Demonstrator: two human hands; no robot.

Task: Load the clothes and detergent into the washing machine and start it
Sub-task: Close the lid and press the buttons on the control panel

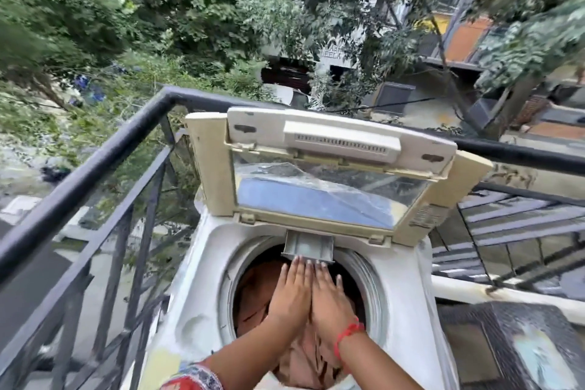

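- detergent drawer (307, 246) sticks out from the back rim over the drum, long axis running left-right, open side up
- left hand (290, 290) and right hand (329, 298) flat, fingers straight, fingertips touching the drawer's front
- brownish clothes (253, 298) down in the drum
- washing machine (196, 304) lid (319, 174) propped up, by the balcony railing (95, 168)

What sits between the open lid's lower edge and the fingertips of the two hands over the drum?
In the head view, a grey detergent drawer juts out below the lid; both hands' fingertips touch its front edge.

Hands (311, 291) hide part of the clothes (253, 301); trees (95, 9) blurred.
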